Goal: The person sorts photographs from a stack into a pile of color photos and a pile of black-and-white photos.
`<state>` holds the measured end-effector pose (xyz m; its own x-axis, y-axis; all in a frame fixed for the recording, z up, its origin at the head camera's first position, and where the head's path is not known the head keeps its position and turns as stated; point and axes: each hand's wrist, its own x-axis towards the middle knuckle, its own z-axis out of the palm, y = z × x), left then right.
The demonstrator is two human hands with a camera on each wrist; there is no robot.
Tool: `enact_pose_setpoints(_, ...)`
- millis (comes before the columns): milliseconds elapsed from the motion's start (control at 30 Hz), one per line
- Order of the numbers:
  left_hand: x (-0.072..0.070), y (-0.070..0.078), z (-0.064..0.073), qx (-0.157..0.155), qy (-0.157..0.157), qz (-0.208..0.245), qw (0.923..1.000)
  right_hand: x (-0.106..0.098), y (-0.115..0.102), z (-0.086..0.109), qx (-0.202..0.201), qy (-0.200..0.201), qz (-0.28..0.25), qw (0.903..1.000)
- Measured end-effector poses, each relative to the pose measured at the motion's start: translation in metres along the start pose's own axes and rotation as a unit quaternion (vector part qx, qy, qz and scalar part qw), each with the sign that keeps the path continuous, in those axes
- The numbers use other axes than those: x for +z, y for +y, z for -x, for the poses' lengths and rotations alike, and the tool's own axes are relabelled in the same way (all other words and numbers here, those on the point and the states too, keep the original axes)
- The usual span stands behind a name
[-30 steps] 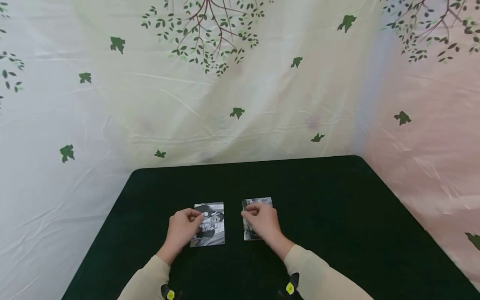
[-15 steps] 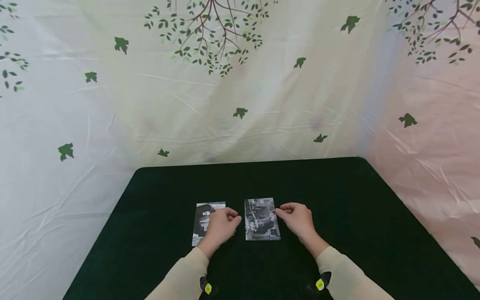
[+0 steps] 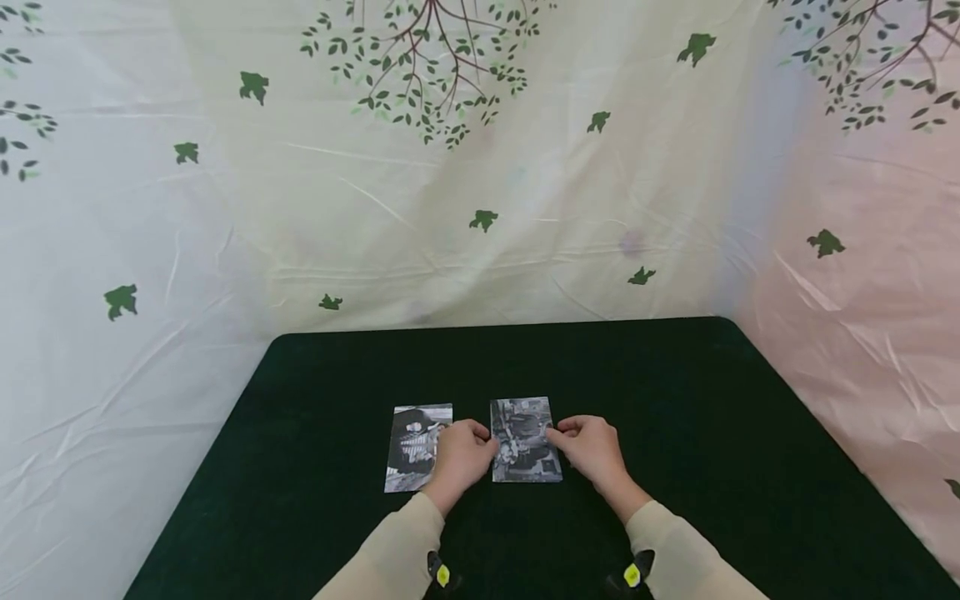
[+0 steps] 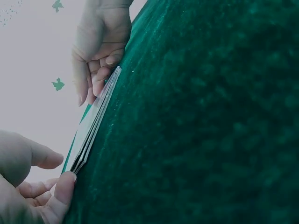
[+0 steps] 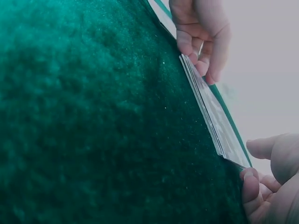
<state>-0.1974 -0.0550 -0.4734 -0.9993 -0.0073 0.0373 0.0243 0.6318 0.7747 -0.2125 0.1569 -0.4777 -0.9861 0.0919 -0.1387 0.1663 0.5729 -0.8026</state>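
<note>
A small stack of black-and-white photo cards (image 3: 522, 437) lies on the dark green table between my hands. Its layered edges show from the side in the left wrist view, and its bottom card juts out toward my right hand in the right wrist view. My left hand (image 3: 463, 457) has its fingertips right at the stack's left edge. My right hand (image 3: 596, 450) touches the right edge with its fingertips, the thumb held apart. Another black-and-white card (image 3: 408, 446) lies farther left, its right side partly hidden behind my left hand.
Dark green velvety cloth covers the table (image 3: 360, 367), which has rounded far corners. Behind it hangs a pale curtain (image 3: 525, 183) printed with leafy branches and green birds. Dark wrist bands with yellow markers sit on both cream sleeves.
My left hand has moved right, from the left card to the stack's left edge. My right hand has drawn off the stack's top to its right edge, uncovering the picture.
</note>
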Motion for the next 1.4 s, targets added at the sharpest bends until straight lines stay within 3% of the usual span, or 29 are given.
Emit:
enact_pose_setpoints(167, 0.003, 0.000, 0.002, 0.009, 0.021, -0.027, 0.9994, 0.002, -0.001, 0.000, -0.010, -0.001, 0.017, 0.9998)
enact_pose_setpoints(467, 0.006, 0.001, 0.007, 0.000, 0.023, -0.034, 0.9992, 0.004, 0.001, 0.000, -0.033, -0.001, 0.043, 0.9985)
enact_pose_setpoints(967, 0.012, 0.008, 0.016, -0.019, -0.003, -0.018, 0.9997, 0.002, 0.009, 0.006, -0.033, 0.002, 0.072, 0.9969)
enact_pose_setpoints(1400, 0.017, 0.012, 0.023, -0.014, 0.003, -0.025, 0.9996, -0.004, 0.012, 0.012, -0.026, -0.005, 0.046, 0.9986)
